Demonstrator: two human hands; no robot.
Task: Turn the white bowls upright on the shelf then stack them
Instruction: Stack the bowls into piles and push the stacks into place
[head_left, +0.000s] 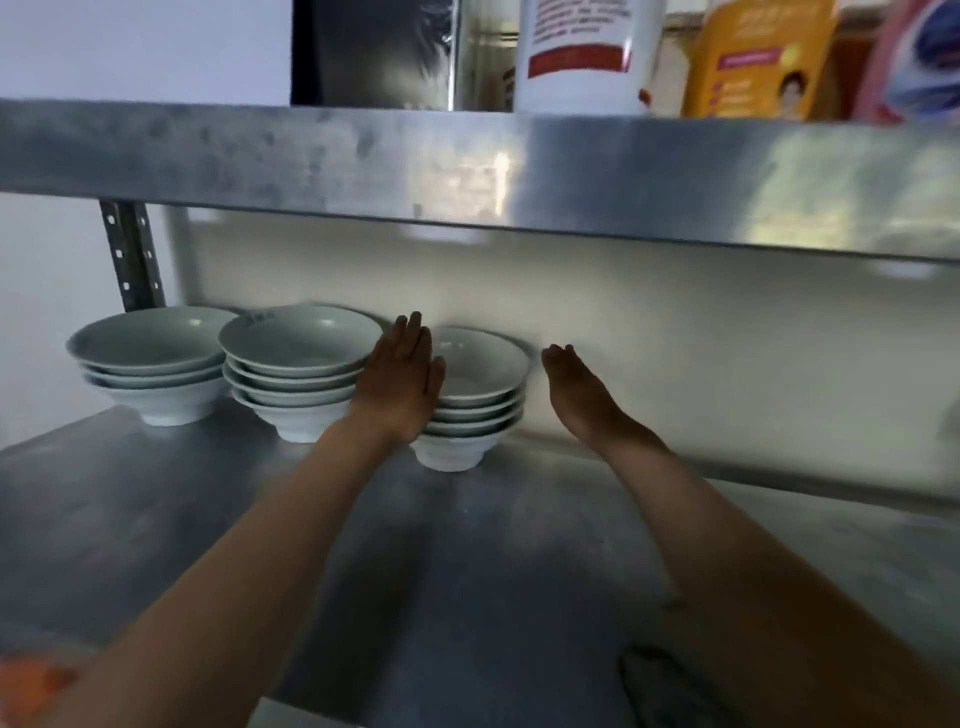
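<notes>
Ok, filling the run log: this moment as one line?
bowls: three upright stacks | left hand: open, beside right stack | right hand: open, apart

We lose the left side of the right-hand bowl stack (483, 400) behind the left hand (400, 384); whether the palm touches the stack, we can't tell. Above that stack, on the upper shelf (467, 166), the white bottle (582, 57), orange packet (758, 62) and pink pack (914, 57) are cropped by the top edge, labels too blurred to read. An orange thing (31, 686) below-left of the stack is smeared and cut off.
</notes>
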